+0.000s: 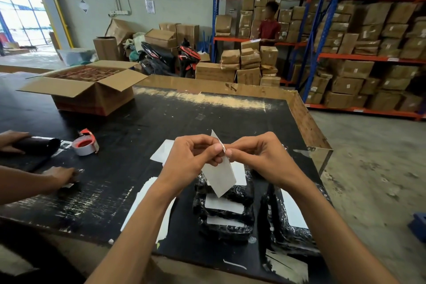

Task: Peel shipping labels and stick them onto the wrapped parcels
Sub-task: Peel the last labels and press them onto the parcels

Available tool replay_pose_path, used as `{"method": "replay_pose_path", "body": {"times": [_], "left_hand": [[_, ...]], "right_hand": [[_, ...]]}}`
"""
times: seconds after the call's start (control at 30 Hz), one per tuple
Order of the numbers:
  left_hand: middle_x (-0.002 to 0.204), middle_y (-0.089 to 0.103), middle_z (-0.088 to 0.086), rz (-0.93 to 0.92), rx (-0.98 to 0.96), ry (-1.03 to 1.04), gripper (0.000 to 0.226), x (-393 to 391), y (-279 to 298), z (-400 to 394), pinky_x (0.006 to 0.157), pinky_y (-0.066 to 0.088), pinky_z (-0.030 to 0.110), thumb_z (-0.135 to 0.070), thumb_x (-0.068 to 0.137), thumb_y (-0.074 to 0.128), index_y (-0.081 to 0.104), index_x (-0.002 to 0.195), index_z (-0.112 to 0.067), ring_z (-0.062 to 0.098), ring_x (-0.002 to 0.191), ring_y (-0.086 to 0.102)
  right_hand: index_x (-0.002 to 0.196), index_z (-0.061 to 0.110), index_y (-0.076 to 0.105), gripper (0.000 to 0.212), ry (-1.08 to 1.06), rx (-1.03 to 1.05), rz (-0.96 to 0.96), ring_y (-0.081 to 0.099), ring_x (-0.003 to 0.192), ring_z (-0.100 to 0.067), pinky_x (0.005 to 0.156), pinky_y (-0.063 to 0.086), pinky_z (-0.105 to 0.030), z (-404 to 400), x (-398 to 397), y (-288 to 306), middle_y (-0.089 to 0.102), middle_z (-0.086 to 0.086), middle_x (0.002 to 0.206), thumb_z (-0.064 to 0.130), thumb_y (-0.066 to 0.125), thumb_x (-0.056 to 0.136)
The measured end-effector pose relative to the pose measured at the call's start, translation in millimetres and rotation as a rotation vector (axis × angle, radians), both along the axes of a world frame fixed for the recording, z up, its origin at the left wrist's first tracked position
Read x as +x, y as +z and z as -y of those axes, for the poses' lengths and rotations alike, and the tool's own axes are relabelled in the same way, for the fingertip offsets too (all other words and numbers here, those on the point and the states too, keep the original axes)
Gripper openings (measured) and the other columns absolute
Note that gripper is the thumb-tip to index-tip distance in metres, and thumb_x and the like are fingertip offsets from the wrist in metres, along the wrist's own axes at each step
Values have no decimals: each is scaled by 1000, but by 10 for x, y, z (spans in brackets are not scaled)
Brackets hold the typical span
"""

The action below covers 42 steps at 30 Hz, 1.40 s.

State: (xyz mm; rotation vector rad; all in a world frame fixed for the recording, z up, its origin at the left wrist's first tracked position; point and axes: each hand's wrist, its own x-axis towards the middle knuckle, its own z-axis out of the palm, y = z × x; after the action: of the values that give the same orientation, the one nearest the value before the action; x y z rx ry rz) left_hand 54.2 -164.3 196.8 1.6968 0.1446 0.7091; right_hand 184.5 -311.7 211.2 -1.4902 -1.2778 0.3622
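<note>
A white shipping label (220,176) hangs in the air above the black table (161,122). My left hand (191,157) pinches its upper edge, and my right hand (260,157) pinches the same corner from the other side. Directly below lies a stack of black wrapped parcels (224,212) with white labels on them. A second black wrapped parcel (290,219) with a white label lies to the right. Loose white sheets (161,151) lie on the table under and behind my left wrist.
Another person's hands (60,175) work at the left with a black roll (34,145). A tape dispenser (85,143) sits beside them. An open cardboard box (92,87) stands at the back left. Shelves of boxes (368,41) and a person in red fill the background.
</note>
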Motion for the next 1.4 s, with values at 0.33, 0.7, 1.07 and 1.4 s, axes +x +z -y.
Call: {"method": "replay_pose_path", "body": {"times": [0.33, 0.7, 1.07, 1.4], "left_hand": [[70, 73, 3, -47, 142, 25, 11, 18, 7, 16, 67, 56, 21, -9, 89, 68, 73, 91, 1, 12, 66, 70], [70, 71, 14, -67, 116, 90, 8, 73, 28, 10, 65, 54, 23, -3, 87, 66, 71, 80, -2, 17, 64, 66], [76, 75, 16, -90, -25, 94, 9, 14, 60, 60, 72, 60, 30, -9, 85, 73, 75, 87, 0, 25, 72, 74], [75, 76, 14, -146, 1, 115, 10, -81, 138, 71, 64, 58, 22, -8, 84, 75, 75, 85, 1, 24, 70, 75]], "right_hand": [[93, 6, 80, 10, -62, -62, -101, 75, 91, -30, 89, 58, -49, 9, -23, 31, 78, -12, 87, 12, 75, 87], [94, 10, 81, 11, -57, -90, -85, 76, 89, -17, 85, 59, -31, -24, -42, 47, 79, -3, 87, 11, 71, 90], [94, 19, 82, 14, -117, -113, -17, 74, 89, -24, 86, 59, -46, -34, -14, 32, 79, 3, 84, 10, 72, 89], [97, 21, 82, 13, -100, -154, 93, 75, 83, -16, 80, 60, -46, -29, -43, 42, 79, 9, 85, 15, 74, 88]]}}
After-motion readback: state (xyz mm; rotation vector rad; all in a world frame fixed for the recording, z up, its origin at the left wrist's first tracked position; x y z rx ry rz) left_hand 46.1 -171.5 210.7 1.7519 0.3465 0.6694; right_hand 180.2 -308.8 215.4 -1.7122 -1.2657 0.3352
